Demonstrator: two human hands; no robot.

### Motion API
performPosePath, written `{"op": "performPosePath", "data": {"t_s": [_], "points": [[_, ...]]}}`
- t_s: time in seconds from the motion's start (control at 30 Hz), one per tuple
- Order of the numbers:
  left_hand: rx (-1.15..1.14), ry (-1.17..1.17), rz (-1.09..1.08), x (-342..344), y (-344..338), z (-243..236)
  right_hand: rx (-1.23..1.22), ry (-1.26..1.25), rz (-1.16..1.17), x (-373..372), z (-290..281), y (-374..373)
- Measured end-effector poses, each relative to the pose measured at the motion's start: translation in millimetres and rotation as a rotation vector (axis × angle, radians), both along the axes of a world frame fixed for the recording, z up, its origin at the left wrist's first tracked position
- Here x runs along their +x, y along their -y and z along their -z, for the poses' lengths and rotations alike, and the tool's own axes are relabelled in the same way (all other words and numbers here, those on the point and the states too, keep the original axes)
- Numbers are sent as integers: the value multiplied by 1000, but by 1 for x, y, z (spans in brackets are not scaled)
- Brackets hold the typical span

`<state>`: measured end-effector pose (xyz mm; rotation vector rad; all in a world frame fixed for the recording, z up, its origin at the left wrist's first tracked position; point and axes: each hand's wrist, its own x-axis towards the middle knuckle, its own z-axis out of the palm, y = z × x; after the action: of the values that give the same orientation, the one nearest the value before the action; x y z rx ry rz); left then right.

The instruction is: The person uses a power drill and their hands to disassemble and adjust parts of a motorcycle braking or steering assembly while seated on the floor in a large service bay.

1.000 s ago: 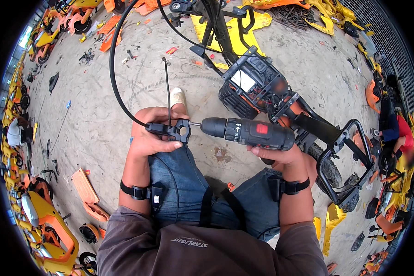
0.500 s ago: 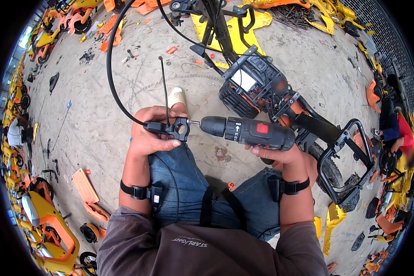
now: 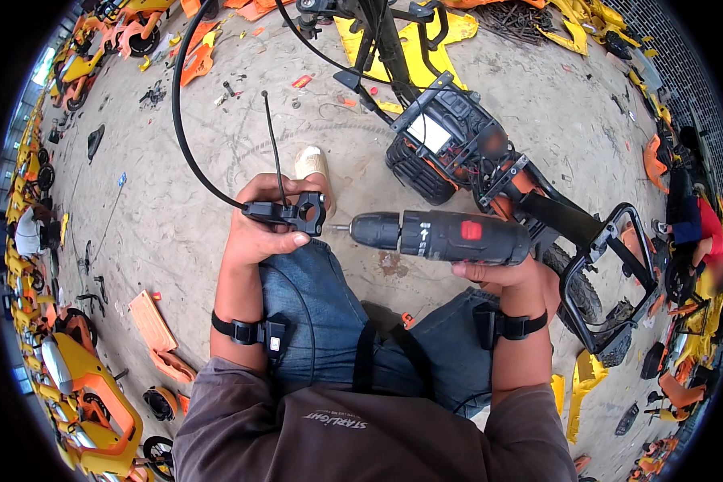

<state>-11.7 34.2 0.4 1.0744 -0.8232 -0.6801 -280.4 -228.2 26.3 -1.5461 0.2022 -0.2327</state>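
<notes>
My left hand (image 3: 255, 237) is wrapped round a black brake lever (image 3: 278, 212) with a round handlebar clamp at its right end. Its thin lever arm points away from me, and a black cable (image 3: 182, 132) loops up from its left side. In my right hand (image 3: 502, 275) is a black cordless drill (image 3: 438, 236) with a red switch, lying level and pointing left. A small gap separates the bit (image 3: 341, 228) from the clamp, and the bit's tip sits slightly nearer me than the clamp's bolts. The drill's grip is mostly hidden under its body.
A stripped scooter frame (image 3: 442, 136) with a black rear rack (image 3: 610, 273) stands ahead and to the right. Yellow panels (image 3: 450, 36) and orange panels (image 3: 149, 321) lie about the concrete floor. Rows of scooters line the left, and a person in red (image 3: 708, 229) crouches at far right.
The drill has moved right and slightly toward me, so its bit, which was at the clamp's bolt, is now apart from it. The brake lever has shifted slightly left and away.
</notes>
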Motion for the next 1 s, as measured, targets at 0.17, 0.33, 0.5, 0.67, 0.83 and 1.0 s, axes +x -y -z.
{"op": "performPosePath", "data": {"t_s": [0.17,0.33,0.5,0.67,0.83,1.0], "points": [[16,78,11,4,-1,3,-175,128,-117,9,-3,1],[58,95,8,5,-4,4,-43,58,-35,6,-8,-4],[4,64,9,0,2,0,-114,65,-70,5,-2,-2],[12,20,-14,-1,1,1,-76,-33,-45,3,2,-2],[15,15,-4,0,-1,1,-57,13,-37,5,-2,-5],[-6,36,35,1,1,0,-49,25,-44,7,-6,-6]]}}
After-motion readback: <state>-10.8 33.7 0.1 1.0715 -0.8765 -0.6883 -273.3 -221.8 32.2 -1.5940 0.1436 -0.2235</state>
